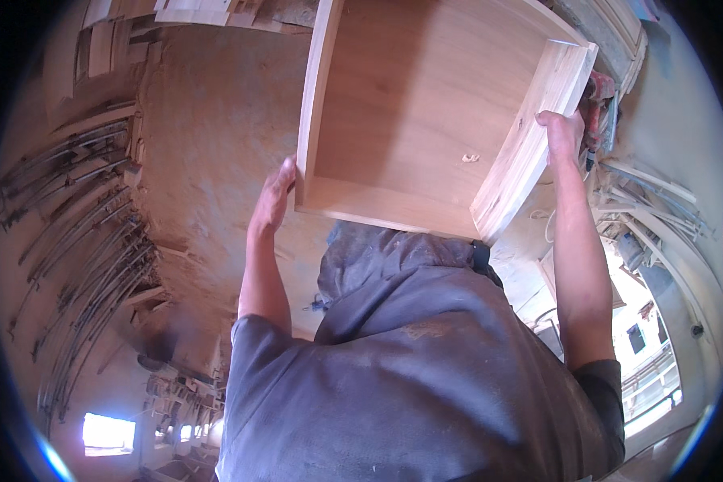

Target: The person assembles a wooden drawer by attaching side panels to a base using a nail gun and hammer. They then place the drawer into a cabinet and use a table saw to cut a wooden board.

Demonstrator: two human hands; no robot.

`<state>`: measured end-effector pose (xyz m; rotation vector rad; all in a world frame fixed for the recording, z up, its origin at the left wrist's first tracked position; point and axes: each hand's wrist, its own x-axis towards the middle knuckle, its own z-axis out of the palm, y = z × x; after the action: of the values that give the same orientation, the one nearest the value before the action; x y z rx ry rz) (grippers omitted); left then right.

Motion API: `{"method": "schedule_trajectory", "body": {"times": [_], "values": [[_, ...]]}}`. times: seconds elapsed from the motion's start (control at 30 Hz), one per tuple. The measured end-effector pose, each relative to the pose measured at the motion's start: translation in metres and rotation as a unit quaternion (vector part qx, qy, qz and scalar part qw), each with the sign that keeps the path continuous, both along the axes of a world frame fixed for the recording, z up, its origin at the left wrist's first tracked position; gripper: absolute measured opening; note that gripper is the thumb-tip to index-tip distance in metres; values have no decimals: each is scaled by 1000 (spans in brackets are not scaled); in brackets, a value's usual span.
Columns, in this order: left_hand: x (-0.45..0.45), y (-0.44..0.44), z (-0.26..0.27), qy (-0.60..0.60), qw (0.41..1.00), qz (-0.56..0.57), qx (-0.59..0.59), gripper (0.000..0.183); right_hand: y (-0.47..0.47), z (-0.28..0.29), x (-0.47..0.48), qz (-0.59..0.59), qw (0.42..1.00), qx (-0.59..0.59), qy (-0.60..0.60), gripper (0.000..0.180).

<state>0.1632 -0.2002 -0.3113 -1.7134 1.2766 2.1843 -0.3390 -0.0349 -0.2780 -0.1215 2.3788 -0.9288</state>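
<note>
A shallow wooden box [397, 108], like a drawer with a plywood bottom and low sides, is held tilted in front of my body. My left hand [274, 193] grips its left side near the near corner, the fingers partly hidden behind the wood. On the opposite side, my right hand [563, 134] holds the thick side board [533, 129] with the thumb over the top edge. A small wood shaving [470, 158] lies on the bottom panel inside. The box's far end runs out of the picture at the top.
A red power drill [596, 114] is just beyond my right hand, beside a bench edge [614, 36]. Long bar clamps [84, 253] line the wall at the left. Wood strips [651, 205] lean at the right. Stacked boards [193, 12] sit at the top left.
</note>
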Motion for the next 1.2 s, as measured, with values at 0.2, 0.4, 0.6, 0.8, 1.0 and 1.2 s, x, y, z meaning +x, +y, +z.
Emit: {"method": "schedule_trajectory", "body": {"times": [0.2,0.4,0.6,0.8,1.0,1.2], "values": [[37,79,-5,62,977,203,25,64,18,-22,-16,-1,999,27,24,51],[0,118,-18,93,901,421,-58,58,7,-10,-9,8,996,68,55,47],[-47,174,-14,144,847,512,-21,26,2,-3,-9,9,1000,22,2,50],[-145,240,-16,101,888,439,88,42,-5,-21,-18,-16,1000,-22,-4,53],[-164,252,-36,48,891,450,28,39,18,-34,-26,12,990,-117,-77,49],[-115,253,-41,24,914,403,-44,34,67,-61,13,-8,986,-129,-109,52]]}}
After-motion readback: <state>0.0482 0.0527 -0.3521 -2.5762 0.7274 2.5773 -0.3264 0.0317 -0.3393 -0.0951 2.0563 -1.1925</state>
